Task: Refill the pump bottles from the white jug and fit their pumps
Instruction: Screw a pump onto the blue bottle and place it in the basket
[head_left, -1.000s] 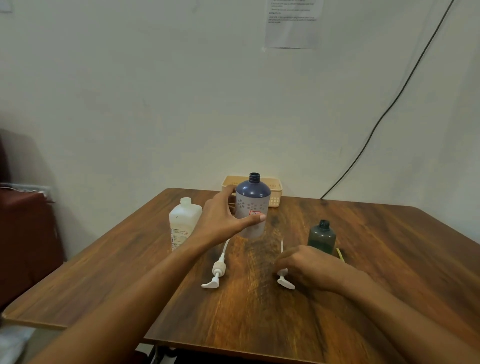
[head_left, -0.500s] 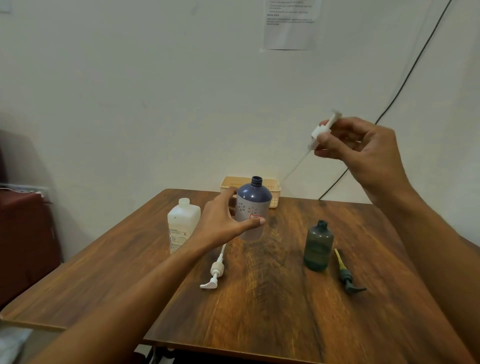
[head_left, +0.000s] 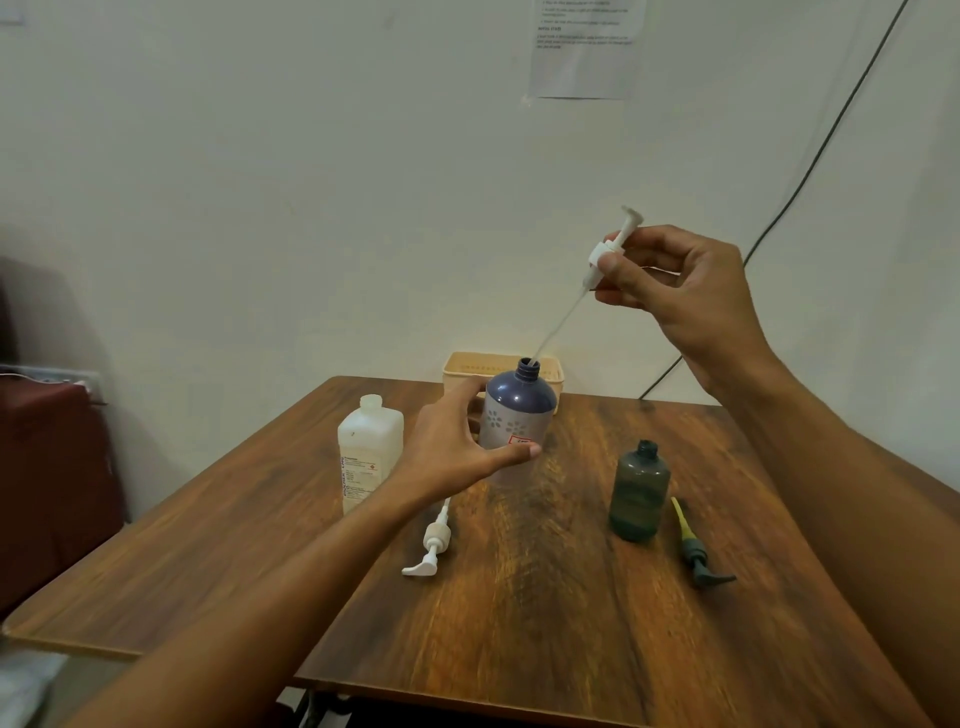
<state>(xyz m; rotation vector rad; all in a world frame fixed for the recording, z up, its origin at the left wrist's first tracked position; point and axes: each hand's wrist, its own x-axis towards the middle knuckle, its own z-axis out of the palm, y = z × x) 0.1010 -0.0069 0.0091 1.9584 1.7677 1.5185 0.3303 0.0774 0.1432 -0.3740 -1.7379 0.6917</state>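
A blue-purple bottle (head_left: 519, 410) stands upright at the table's back centre, its neck uncapped. My left hand (head_left: 457, 447) grips its side. My right hand (head_left: 680, 291) is raised above and to the right, pinching a white pump (head_left: 610, 249). The pump's thin tube slants down and its tip sits at the bottle's mouth. The white jug (head_left: 369, 447) stands left of the bottle, uncapped. A small dark green bottle (head_left: 639, 491) stands uncapped on the right. A second white pump (head_left: 431, 545) lies in front of the jug. A green pump with a yellow tube (head_left: 696, 551) lies beside the green bottle.
A beige basket (head_left: 467, 366) sits at the table's far edge against the wall, behind the blue bottle. A black cable (head_left: 810, 171) runs down the wall on the right. A dark red cabinet (head_left: 47, 478) stands left of the wooden table (head_left: 545, 623).
My right hand picked a white pump off the table, lifted it high, then lowered it so the tube tip reaches the blue bottle's mouth. My left hand stayed on the bottle.
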